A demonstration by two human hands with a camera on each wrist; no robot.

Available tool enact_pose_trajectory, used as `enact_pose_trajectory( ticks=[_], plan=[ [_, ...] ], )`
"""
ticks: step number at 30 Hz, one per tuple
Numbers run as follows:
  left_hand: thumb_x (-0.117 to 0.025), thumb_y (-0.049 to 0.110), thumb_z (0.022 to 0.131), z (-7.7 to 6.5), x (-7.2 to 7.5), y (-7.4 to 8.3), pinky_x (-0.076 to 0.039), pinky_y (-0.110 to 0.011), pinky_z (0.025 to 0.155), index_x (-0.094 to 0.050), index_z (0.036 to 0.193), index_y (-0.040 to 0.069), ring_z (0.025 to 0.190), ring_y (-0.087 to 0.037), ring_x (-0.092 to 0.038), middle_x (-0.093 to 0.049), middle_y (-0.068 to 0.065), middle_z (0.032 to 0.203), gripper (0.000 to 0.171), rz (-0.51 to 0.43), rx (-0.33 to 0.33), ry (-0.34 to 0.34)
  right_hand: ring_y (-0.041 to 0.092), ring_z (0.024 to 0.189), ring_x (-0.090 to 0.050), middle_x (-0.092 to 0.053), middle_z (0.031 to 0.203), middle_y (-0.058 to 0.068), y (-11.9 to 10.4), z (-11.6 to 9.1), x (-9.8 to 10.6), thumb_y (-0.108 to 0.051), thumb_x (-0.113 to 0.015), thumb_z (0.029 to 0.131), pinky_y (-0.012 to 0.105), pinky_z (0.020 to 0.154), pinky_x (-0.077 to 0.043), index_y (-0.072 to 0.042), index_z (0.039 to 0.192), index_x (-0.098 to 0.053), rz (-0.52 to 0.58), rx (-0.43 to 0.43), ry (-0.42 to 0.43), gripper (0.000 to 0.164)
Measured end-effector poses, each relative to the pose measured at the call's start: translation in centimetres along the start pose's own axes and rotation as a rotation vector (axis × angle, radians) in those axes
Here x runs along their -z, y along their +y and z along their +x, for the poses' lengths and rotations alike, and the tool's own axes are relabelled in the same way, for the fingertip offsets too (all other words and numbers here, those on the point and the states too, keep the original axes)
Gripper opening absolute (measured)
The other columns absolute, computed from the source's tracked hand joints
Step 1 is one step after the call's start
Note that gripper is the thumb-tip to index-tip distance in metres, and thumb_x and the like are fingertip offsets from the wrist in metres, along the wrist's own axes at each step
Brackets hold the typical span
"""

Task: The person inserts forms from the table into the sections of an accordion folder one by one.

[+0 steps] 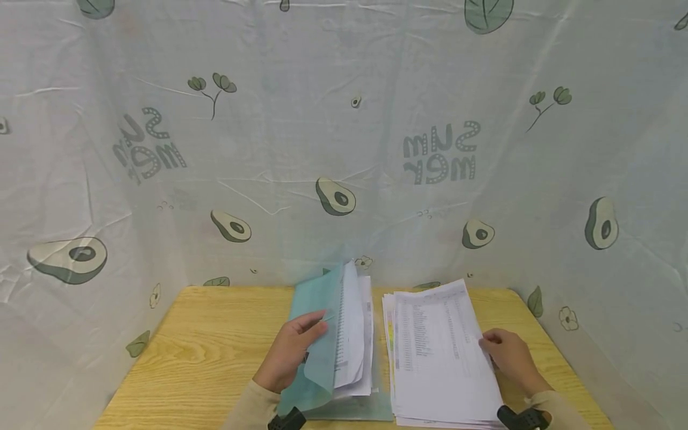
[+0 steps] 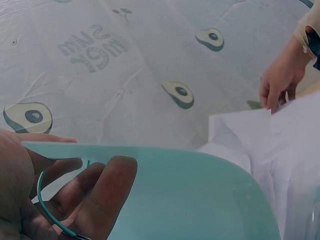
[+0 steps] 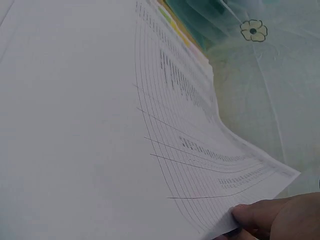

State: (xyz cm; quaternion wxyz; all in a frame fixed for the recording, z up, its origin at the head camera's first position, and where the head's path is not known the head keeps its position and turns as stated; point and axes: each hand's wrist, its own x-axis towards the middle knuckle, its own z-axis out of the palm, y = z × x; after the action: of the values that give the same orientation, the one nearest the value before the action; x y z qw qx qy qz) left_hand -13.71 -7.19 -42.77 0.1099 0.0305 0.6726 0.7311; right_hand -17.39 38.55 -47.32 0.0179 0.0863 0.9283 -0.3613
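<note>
A teal plastic folder (image 1: 317, 295) stands partly open at the middle of the table, with loose white papers (image 1: 353, 340) inside. My left hand (image 1: 292, 352) holds its raised front cover near the left edge. In the left wrist view, a thin green elastic cord (image 2: 45, 205) loops by the fingers, behind the teal cover (image 2: 195, 195). To the right lies a stack of papers, topped by a printed table sheet (image 1: 441, 382). My right hand (image 1: 510, 359) pinches that sheet's right edge, and the sheet (image 3: 90, 125) bends upward there in the right wrist view.
The wooden table (image 1: 199, 352) extends left of the folder. A pale curtain (image 1: 290, 131) printed with avocados hangs behind it and along both sides. Coloured strips (image 1: 390, 334) show at the left edge of the paper stack. Dark bands (image 1: 287, 420) sit on both wrists.
</note>
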Motion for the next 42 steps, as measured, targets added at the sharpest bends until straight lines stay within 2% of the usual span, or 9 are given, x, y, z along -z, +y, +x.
enact_pose_trajectory(
  ticks=[4,9,16,26,34,42],
  plan=[
    [-0.066,0.033,0.103,-0.1,0.1,0.2,-0.058,-0.031,0.069,-0.054,0.148,0.001,0.093,-0.015,-0.070,-0.068,-0.016,0.128,0.056,-0.005,0.003,-0.005,0.018,0.072,-0.060,-0.067,0.087,0.011,-0.4,-0.1,0.3,-0.013,-0.056,0.103,0.032,0.058,-0.052,0.011,0.118,-0.061,0.007,-0.013,-0.015,0.029],
    [-0.065,0.032,0.104,0.0,0.3,0.3,-0.059,-0.031,0.069,-0.055,0.147,0.003,0.091,-0.015,-0.072,-0.070,-0.015,0.124,0.054,-0.008,0.002,-0.008,0.018,0.075,-0.064,-0.070,0.094,0.014,-1.2,-0.2,0.9,-0.017,-0.055,0.106,0.031,0.060,-0.056,0.014,0.127,-0.059,0.043,0.018,-0.014,0.037],
    [-0.066,0.032,0.103,0.0,0.6,0.3,-0.059,-0.030,0.068,-0.056,0.146,0.002,0.089,-0.015,-0.072,-0.071,-0.013,0.121,0.054,-0.017,-0.001,-0.015,0.017,0.077,-0.067,-0.073,0.102,0.018,-2.1,-0.6,2.0,-0.021,-0.052,0.109,0.030,0.062,-0.057,0.017,0.132,-0.056,0.111,0.036,-0.022,0.044],
    [-0.066,0.031,0.103,-0.3,0.8,0.5,-0.058,-0.028,0.066,-0.056,0.146,0.002,0.087,-0.013,-0.071,-0.070,-0.015,0.124,0.053,-0.024,-0.001,-0.009,0.014,0.076,-0.064,-0.071,0.096,0.010,-2.3,-0.5,2.6,-0.024,-0.051,0.109,0.029,0.062,-0.056,0.018,0.134,-0.053,0.203,-0.045,-0.027,0.048],
    [-0.065,0.031,0.104,-0.4,0.8,0.3,-0.058,-0.029,0.068,-0.055,0.147,0.002,0.091,-0.014,-0.071,-0.070,-0.016,0.126,0.054,-0.029,-0.007,-0.012,0.011,0.075,-0.065,-0.072,0.099,0.014,-2.8,-0.8,2.7,-0.027,-0.051,0.109,0.029,0.062,-0.055,0.018,0.136,-0.052,0.228,-0.054,0.074,0.053],
    [-0.066,0.033,0.103,-0.4,0.9,0.1,-0.056,-0.026,0.064,-0.053,0.149,0.002,0.086,-0.012,-0.068,-0.068,-0.014,0.129,0.057,-0.019,-0.017,-0.004,0.011,0.072,-0.065,-0.072,0.096,0.013,-2.0,-0.5,3.1,-0.027,-0.050,0.109,0.030,0.060,-0.056,0.020,0.138,-0.050,0.233,-0.078,0.091,0.055]
  ],
)
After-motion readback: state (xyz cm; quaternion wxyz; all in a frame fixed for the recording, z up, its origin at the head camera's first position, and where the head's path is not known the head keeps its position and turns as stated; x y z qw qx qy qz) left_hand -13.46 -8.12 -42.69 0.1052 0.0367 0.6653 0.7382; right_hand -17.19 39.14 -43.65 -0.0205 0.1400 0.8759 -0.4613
